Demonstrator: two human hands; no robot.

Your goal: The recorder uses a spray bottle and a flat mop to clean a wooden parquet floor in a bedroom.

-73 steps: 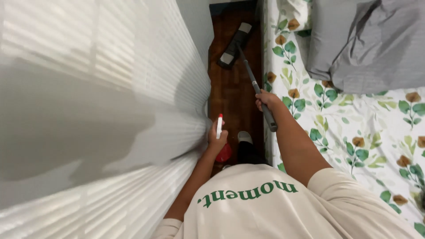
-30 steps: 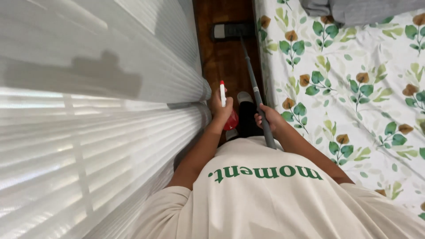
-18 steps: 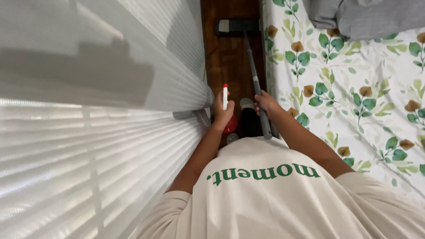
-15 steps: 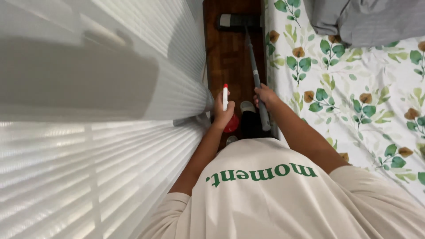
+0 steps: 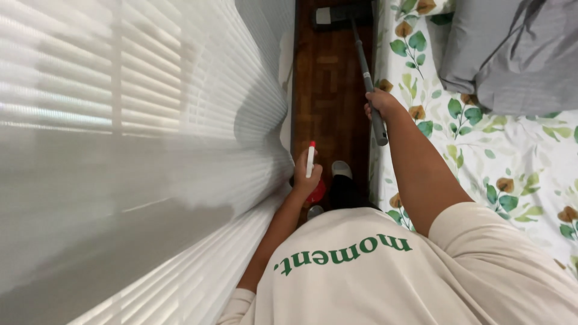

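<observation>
A person stands in the narrow strip of wooden floor (image 5: 328, 90) between a bed and a wall of white blinds (image 5: 138, 150), a tool in each hand. The right hand (image 5: 380, 103) is wrapped shut around the grey mop handle (image 5: 366, 72), gripping it just above its lower end; the handle's long axis runs straight ahead down the floor strip, away from the hand, to the flat mop head (image 5: 340, 13) lying at the far end of the floor. The left hand (image 5: 306, 179), drawn in nearer the body and beside the blinds, is closed around a red spray bottle (image 5: 313, 180), its white-and-red nozzle pointing up. The floral bedsheet (image 5: 481, 156) and a grey pillow (image 5: 518, 54) lie just right of the handle.
</observation>
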